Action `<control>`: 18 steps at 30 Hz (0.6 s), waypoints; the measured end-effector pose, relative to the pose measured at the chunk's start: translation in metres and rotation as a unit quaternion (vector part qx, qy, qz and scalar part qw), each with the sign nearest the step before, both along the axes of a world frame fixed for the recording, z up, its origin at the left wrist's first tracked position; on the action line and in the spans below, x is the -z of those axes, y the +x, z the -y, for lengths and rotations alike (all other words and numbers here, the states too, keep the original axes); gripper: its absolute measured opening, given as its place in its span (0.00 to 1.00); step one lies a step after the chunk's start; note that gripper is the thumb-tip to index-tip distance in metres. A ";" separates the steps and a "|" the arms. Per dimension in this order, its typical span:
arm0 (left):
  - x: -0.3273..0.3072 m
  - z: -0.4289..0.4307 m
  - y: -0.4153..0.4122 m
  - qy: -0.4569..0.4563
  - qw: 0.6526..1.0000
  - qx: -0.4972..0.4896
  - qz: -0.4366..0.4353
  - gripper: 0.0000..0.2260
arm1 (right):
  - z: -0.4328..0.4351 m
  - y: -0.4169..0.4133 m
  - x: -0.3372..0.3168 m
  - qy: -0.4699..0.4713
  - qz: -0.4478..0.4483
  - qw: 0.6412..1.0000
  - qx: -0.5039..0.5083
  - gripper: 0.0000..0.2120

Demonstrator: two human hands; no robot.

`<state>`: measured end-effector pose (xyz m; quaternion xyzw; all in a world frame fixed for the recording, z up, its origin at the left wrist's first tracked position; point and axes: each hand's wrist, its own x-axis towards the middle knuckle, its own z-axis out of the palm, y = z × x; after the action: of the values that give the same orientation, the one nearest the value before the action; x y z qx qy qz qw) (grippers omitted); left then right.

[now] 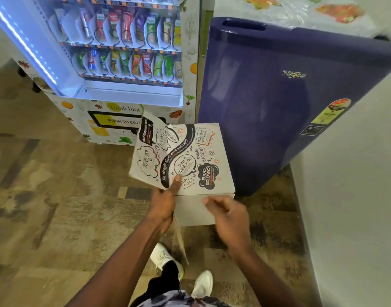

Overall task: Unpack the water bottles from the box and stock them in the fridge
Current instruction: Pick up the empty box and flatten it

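The printed box (183,160) stands on the floor (57,207) just before the closed blue fridge (278,96), handy for stocking. The left hand (162,207) pinches a top flap, seemingly to open it; the right hand (230,214) hovers beside, fingers loosely spread, holding nothing. No bottles show.

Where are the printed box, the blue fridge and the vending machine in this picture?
printed box (190,156): head view, on its illustrated top flap.
blue fridge (278,103): head view, on the front of its closed door.
vending machine (123,52): head view, on the glass over the snack shelves.
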<state>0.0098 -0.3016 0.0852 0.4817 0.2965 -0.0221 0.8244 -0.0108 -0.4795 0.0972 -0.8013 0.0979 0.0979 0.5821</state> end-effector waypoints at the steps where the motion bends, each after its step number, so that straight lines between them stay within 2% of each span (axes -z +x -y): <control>1: -0.002 -0.003 -0.005 -0.012 1.000 0.002 -0.002 0.19 | 0.011 -0.003 -0.001 -0.001 0.031 0.999 0.042 0.05; 3: -0.005 -0.008 -0.014 -0.033 0.999 -0.003 -0.009 0.21 | 0.032 -0.010 -0.002 -0.017 0.109 0.988 0.112 0.06; 5: -0.006 -0.013 -0.024 -0.048 0.999 -0.007 -0.014 0.22 | 0.045 -0.016 -0.003 -0.007 0.140 0.979 0.145 0.13; 8: -0.004 -0.017 -0.038 -0.054 0.998 0.013 -0.018 0.21 | 0.055 -0.022 -0.002 0.018 0.097 0.989 0.107 0.28; 12: -0.001 -0.023 -0.050 -0.075 0.996 0.042 -0.002 0.17 | 0.045 -0.036 -0.002 0.052 0.081 0.995 0.041 0.34; 14: -0.004 -0.027 -0.053 -0.092 0.993 0.075 0.002 0.18 | 0.033 -0.042 -0.002 0.058 0.079 0.994 0.044 0.32; 18: -0.011 -0.041 -0.057 -0.101 0.987 0.128 0.010 0.21 | 0.013 -0.049 -0.007 0.094 0.078 0.991 0.050 0.17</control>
<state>-0.0476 -0.2605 0.0963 0.4299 0.2202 -0.1521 0.8623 -0.0594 -0.4921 0.1043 -0.7421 0.0825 0.0144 0.6650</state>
